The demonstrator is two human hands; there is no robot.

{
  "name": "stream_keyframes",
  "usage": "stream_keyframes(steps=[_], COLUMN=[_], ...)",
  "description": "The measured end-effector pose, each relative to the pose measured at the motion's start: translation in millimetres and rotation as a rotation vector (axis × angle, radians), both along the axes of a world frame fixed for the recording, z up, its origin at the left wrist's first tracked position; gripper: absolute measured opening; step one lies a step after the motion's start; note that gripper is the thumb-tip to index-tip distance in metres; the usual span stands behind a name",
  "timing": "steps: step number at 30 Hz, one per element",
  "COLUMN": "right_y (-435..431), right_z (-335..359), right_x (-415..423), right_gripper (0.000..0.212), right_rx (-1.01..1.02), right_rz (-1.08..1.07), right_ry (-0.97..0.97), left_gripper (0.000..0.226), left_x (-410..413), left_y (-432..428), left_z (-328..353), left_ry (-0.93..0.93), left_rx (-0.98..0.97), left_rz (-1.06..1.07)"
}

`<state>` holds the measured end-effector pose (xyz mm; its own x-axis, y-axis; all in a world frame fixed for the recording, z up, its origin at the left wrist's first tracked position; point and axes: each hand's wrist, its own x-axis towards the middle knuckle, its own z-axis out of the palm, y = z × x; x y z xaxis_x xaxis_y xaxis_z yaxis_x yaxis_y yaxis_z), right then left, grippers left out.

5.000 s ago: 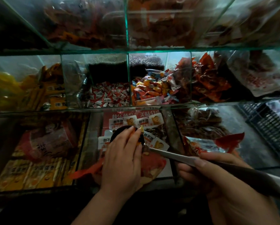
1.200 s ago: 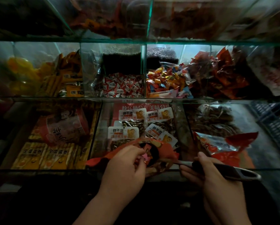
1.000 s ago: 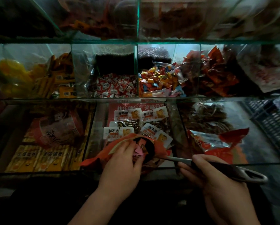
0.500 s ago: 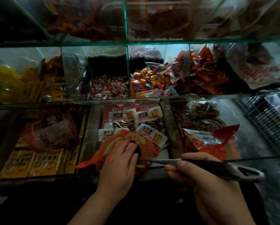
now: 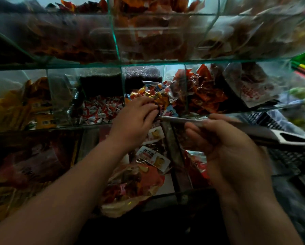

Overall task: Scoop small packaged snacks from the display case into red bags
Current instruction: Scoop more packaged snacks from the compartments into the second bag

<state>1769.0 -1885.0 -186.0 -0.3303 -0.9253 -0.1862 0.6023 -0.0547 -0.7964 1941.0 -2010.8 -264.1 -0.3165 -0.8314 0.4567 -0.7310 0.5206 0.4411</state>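
1. Here, at a glass display case, a person reaches into the middle shelf's compartment of mixed bright-wrapped candies, the landmark for what follows.
2. Left of the candies, one compartment holds red-and-white wrapped sweets; further left sit yellow packets, too blurred to count.
3. The left hand lies at the candies' near edge, fingers curled narrow over something dark, probably the scoop's bowl; whether they pinch any sweets cannot be told.
4. Below the candies, one red bag lies slumped and part-filled in the lower bin among white-labelled packs, three of them readable.
5. Right of the candies, the right hand has its fingers wrapped round the dark handle of one metal scoop, whose shaft points toward the candies.
6. Two hands, one scoop, one clearly seen red bag.
7. The step in hand looks like loading the scoop; the next move would call for keeping it level and carrying it down to the bag's mouth, which may need reopening.
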Motion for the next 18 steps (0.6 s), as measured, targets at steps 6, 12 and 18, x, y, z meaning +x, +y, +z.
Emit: stream_keyframes(steps=[6,12,18], right_y=[-61.1,-109.0,-105.9], right_z=[-23.6,-58.9,-51.2], right_x=[3.3,2.5,-2.0], right_gripper=[0.014,0.009,0.026], right_rx=[-0.004,-0.203,-0.608], right_rz=[-0.144,-0.087,0.149], right_ry=[0.108,1.006,1.640], left_gripper=[0.062,0.060,0.054], left_x=[-16.6,5.1,17.9], left_y=[-52.6,-18.3,5.2], left_z=[11.5,-15.0,-29.2], left_ry=[0.084,0.369,0.496], left_rx=[0.204,0.282,0.322], left_rz=[0.054,0.140,0.179])
